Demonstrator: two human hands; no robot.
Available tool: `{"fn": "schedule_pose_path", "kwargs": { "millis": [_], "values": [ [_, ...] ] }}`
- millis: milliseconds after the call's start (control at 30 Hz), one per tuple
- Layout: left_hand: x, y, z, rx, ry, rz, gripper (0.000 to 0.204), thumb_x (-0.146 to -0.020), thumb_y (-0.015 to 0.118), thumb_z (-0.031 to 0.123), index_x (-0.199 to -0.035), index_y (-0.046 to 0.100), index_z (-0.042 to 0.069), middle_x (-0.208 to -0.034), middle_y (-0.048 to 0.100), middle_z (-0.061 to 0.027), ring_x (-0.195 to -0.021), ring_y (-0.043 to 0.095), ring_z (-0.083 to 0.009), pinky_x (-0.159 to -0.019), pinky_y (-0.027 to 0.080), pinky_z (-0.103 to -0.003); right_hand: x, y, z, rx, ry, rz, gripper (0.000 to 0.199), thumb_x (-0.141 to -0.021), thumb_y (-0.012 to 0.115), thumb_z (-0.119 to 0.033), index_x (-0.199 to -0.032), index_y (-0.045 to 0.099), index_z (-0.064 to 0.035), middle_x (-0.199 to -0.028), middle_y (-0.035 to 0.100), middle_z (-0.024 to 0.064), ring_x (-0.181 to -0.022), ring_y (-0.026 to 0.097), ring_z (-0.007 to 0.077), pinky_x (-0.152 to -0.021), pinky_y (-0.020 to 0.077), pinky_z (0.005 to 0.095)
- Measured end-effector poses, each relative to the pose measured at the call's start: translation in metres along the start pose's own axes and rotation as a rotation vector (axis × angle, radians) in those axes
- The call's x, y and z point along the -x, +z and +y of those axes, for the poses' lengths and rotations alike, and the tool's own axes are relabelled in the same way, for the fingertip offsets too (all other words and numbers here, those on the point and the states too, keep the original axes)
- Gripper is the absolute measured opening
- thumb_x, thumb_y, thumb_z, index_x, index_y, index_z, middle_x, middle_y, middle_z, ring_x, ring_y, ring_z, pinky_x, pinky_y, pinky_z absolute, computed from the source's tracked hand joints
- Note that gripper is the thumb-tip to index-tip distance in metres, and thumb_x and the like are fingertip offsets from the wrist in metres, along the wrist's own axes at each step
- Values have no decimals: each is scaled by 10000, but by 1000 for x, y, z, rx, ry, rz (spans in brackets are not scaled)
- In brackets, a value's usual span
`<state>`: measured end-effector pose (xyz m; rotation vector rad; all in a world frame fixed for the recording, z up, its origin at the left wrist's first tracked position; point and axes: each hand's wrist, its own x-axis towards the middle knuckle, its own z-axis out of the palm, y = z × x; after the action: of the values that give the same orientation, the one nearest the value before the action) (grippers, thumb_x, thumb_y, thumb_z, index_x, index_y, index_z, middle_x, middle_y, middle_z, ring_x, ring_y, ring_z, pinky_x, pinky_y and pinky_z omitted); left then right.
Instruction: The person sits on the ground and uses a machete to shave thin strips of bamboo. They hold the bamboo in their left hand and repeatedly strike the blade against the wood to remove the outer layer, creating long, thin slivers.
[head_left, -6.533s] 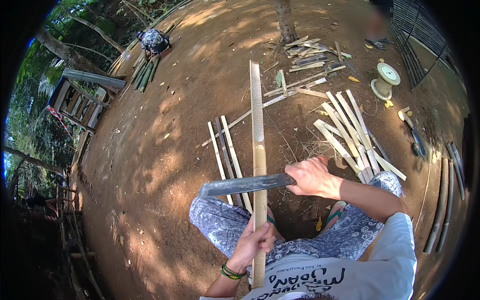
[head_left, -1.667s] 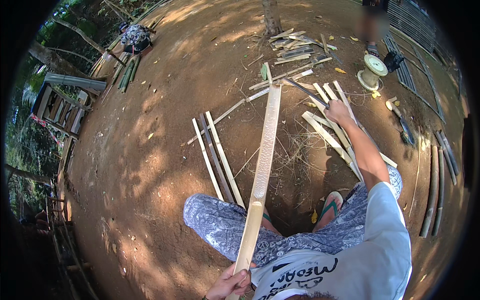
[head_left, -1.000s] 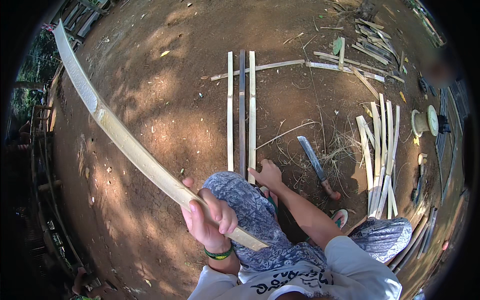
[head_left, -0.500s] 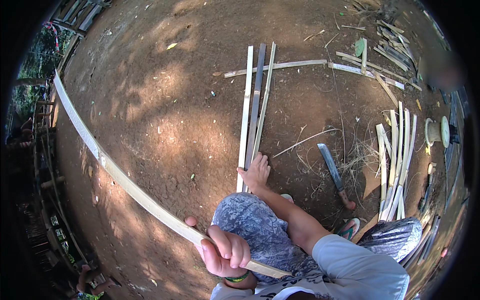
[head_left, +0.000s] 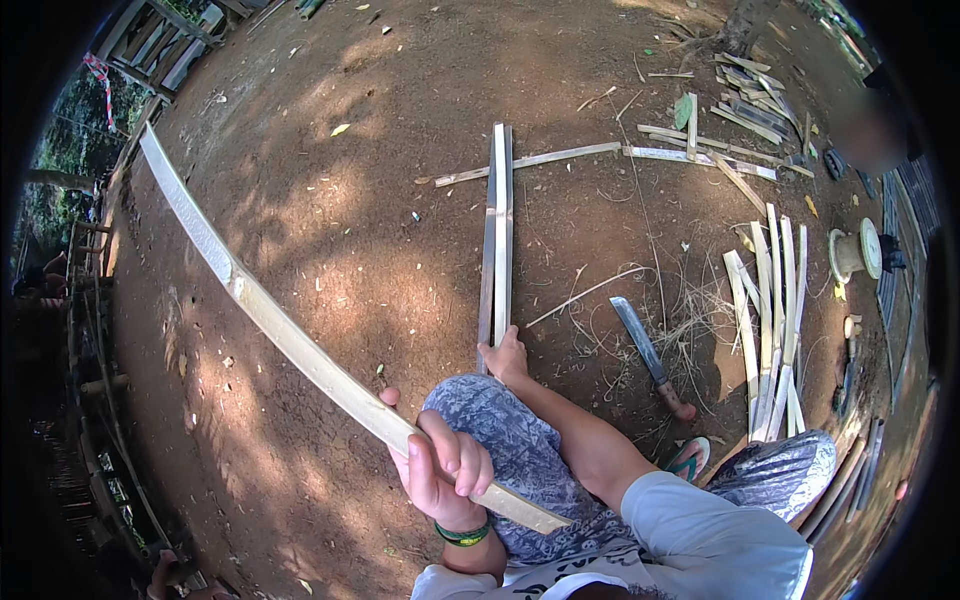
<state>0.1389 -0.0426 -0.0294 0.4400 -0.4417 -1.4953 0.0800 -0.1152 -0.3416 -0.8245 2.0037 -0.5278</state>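
Observation:
My left hand [head_left: 447,470] is closed around a long pale bamboo strip [head_left: 300,350], which slants from my lap up to the far left. Beyond my knee, my right hand [head_left: 505,355] grips the near end of a narrow bundle of bamboo strips [head_left: 502,250], pale and dark ones side by side. Their far end crosses over a thin strip [head_left: 560,160] lying crosswise on the ground. The fingertips of my right hand are partly hidden, so how tightly they hold cannot be made out.
Right of my arm lies a machete [head_left: 640,340] beside a tangle of dry fibres [head_left: 690,330]. Several split strips [head_left: 780,320] are heaped farther right, near a spool [head_left: 855,250]. More scraps [head_left: 750,105] lie at the far right, below a tree trunk [head_left: 745,25].
The strips under my right hand were fanned apart and now lie drawn together. My left hand keeps its strip, whose far end has shifted slightly right.

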Motion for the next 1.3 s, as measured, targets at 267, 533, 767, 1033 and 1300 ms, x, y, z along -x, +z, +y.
{"fn": "schedule_pose_path", "kwargs": {
  "millis": [267,533,767,1033,1300],
  "values": [
    [2,3,1,4,7,34,441,-1093,293,232,-1512,176,159,-748,398,-27,-421,357,-60,-351,387,-200,4,-3,-22,150,-9,-49,617,-700,839,-404,-1087,601,14,-1041,692,247,-1000,670,413,-870,535,502],
    [0,-1,-5,4,-6,30,436,-1097,280,263,-1508,183,154,-768,421,-24,-425,368,-55,-339,371,-183,6,4,7,-147,-86,173,408,-775,731,-290,-1015,574,1,-998,666,291,-1016,629,458,-873,499,522],
    [-1,-7,-4,16,-36,61,357,-1097,286,278,-1375,329,58,-745,408,-11,-421,371,-50,-324,356,-179,23,-132,38,-676,-197,-22,291,-875,671,-99,-1101,518,4,-810,662,87,-625,674,155,-544,531,308],
    [-3,1,-8,-21,8,-49,467,-1099,259,218,-1539,145,113,-778,390,-26,-443,356,-40,-336,378,-166,-4,-325,119,-737,-264,509,314,-850,758,-79,-1052,522,-26,-802,635,45,-541,595,101,-470,479,245],
    [0,4,-11,-44,-12,74,445,-1101,277,224,-1523,190,113,-760,383,-10,-433,336,-33,-327,356,-162,-19,-503,213,-601,-167,919,377,-775,782,-60,-1057,555,45,-843,670,107,-529,602,125,-476,474,250]
  ]
}}
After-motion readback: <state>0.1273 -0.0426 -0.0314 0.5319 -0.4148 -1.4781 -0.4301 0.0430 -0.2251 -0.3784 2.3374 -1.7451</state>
